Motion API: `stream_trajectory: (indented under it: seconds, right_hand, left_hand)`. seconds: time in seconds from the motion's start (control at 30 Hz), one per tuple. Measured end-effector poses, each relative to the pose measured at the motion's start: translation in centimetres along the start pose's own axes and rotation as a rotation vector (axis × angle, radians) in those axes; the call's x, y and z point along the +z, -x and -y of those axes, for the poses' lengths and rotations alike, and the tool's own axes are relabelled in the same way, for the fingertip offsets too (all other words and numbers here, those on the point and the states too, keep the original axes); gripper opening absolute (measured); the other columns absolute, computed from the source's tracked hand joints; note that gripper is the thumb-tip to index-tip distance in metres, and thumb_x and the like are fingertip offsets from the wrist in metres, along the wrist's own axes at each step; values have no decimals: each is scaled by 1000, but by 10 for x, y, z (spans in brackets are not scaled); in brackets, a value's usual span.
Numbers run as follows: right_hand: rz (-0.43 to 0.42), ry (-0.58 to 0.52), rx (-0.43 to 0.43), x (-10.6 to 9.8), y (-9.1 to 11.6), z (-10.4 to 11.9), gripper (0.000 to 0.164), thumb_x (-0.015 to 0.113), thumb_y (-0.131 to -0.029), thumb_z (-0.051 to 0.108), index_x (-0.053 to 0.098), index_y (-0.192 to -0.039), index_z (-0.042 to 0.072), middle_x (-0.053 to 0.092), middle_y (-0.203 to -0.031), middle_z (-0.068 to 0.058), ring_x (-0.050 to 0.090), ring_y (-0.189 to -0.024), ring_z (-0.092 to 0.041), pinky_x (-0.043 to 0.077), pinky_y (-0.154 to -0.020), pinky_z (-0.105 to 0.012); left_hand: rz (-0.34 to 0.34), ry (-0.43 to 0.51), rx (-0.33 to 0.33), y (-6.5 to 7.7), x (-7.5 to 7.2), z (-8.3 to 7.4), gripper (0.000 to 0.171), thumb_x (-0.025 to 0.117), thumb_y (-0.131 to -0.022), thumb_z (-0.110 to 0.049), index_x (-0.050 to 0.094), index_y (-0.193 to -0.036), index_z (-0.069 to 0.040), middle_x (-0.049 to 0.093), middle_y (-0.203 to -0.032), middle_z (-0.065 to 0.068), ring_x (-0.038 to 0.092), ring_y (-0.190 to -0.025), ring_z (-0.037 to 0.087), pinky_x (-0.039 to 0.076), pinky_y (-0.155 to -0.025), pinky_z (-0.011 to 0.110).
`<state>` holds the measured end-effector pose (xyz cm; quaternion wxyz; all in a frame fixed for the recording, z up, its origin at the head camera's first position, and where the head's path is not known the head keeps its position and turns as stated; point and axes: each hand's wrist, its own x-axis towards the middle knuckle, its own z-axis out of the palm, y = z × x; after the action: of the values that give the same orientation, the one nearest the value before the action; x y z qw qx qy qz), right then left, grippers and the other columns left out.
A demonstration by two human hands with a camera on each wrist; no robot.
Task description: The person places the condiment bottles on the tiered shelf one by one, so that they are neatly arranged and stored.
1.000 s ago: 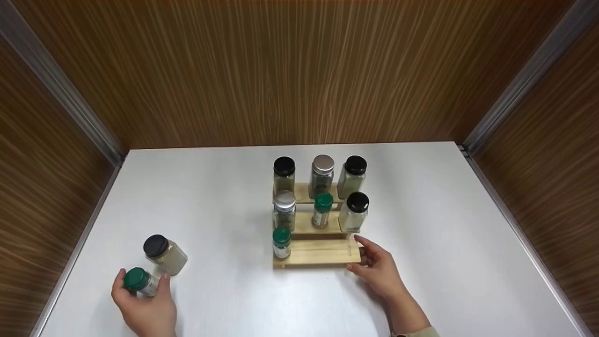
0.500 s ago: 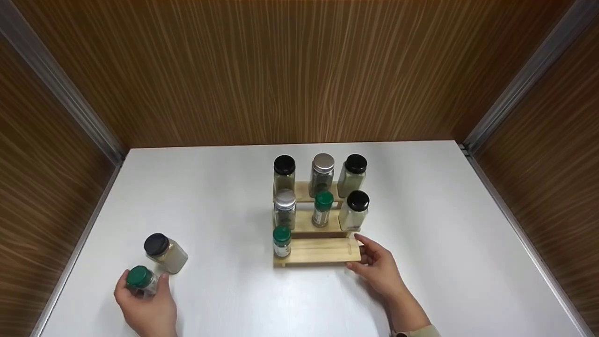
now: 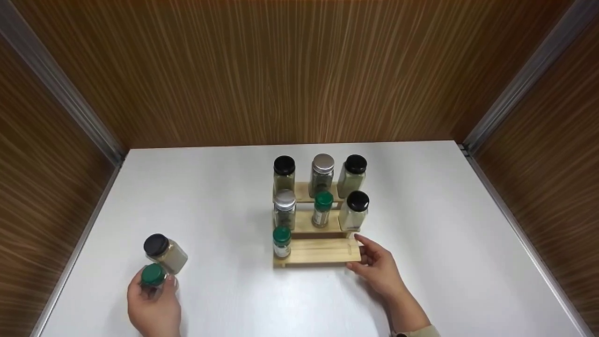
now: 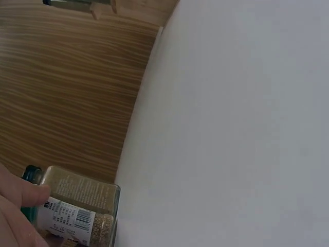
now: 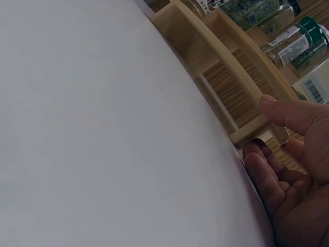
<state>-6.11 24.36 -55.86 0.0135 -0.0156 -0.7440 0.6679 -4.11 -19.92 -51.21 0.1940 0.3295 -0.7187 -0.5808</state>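
My left hand [image 3: 155,310] holds a small spice jar with a green cap [image 3: 153,274] between thumb and fingers. Its barcode label [image 4: 67,221] and grainy contents show in the left wrist view. Right beside it stands a square spice jar with a black cap [image 3: 171,258], filled with something pale; whether the two touch I cannot tell. My right hand [image 3: 380,270] grips the right end of a three-tier wooden spice rack [image 3: 323,252] at its lowest shelf. In the right wrist view the thumb [image 5: 288,113] lies on the shelf's front edge, with curled fingers below.
The top and middle tiers bear several jars, among them a silver-capped jar [image 3: 323,175] and a black-capped jar [image 3: 354,213]. On the bottom tier a green-capped jar [image 3: 281,243] stands at the left end. Wood-grain panels [image 3: 299,70] wall the white table [image 3: 224,290].
My left hand has moved slightly right with the green-capped jar, closer to the black-capped jar, and the held jar has turned more upright. The right hand and the rack have stayed put.
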Motion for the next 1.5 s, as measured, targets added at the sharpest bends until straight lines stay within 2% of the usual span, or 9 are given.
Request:
stream_trajectory:
  seconds: [0.2, 0.47, 0.73, 0.9, 1.03, 1.13, 1.27, 1.4, 1.5]
  right_hand:
    - [-10, 7, -2, 0, 0, 0, 74, 79, -79, -20, 48, -146, -17, 69, -105, -25, 70, -83, -16, 59, -73, -22]
    - [-1, 4, 9, 1, 0, 2, 76, 80, -80, -17, 47, -148, -15, 70, -107, -24, 70, -85, -17, 58, -73, -23]
    - [-7, -9, 12, 1, 1, 2, 75, 80, -80, -19, 48, -148, -16, 69, -106, -25, 70, -85, -17, 59, -73, -23]
    - [-1, -3, 9, 1, 1, 1, 76, 80, -80, -19, 47, -148, -16, 69, -107, -26, 71, -85, -18, 59, -73, -23]
    - [7, -7, 2, 0, 1, 1, 76, 80, -80, -19, 47, -148, -17, 69, -108, -27, 71, -86, -18, 59, -74, -23]
    - [11, -8, 4, 0, 1, 1, 76, 80, -80, -19, 46, -148, -17, 69, -108, -27, 71, -86, -18, 59, -74, -23]
    - [11, -4, 8, 0, 1, 2, 76, 80, -81, -18, 46, -149, -16, 69, -109, -26, 71, -86, -18, 59, -74, -23]
    - [6, -3, 8, 0, 1, 2, 76, 81, -81, -17, 46, -149, -15, 69, -110, -26, 70, -87, -18, 59, -74, -23]
    - [2, -1, 12, 0, 1, 3, 77, 81, -81, -16, 47, -149, -15, 69, -110, -25, 70, -88, -19, 59, -74, -23]
  left_hand:
    - [75, -33, 71, 10, 1, -11, 57, 70, -98, 2, 47, -151, 5, 51, -151, 30, 47, -144, 45, 39, -116, 57]
    - [71, -42, 215, 24, 3, -28, 53, 72, -96, 6, 51, -145, 8, 55, -144, 26, 52, -139, 46, 40, -115, 59]
    - [120, -35, 276, 41, 8, -45, 55, 79, -91, 6, 57, -142, 4, 58, -141, 19, 61, -125, 44, 48, -105, 64]
    - [127, -43, 310, 46, 15, -51, 57, 80, -90, 5, 59, -143, 2, 63, -138, 18, 64, -119, 39, 41, -106, 60]
    - [137, -52, 368, 49, 23, -55, 60, 85, -87, 3, 63, -142, -1, 65, -138, 14, 68, -113, 19, 47, -105, 32]
    - [134, -48, 411, 53, 30, -60, 56, 89, -84, 1, 67, -136, -2, 71, -129, 12, 67, -101, 0, 50, -90, 12]
    - [126, -25, 488, 59, 40, -68, 50, 90, -81, 3, 70, -127, 2, 76, -118, 14, 66, -96, -6, 51, -88, 10]
    - [131, -20, 588, 64, 47, -74, 47, 91, -79, 5, 71, -122, 6, 77, -115, 13, 71, -99, 6, 51, -89, 11]
    - [156, -22, 621, 69, 51, -78, 45, 91, -80, 3, 70, -120, 5, 78, -115, 10, 73, -101, 17, 51, -90, 13]
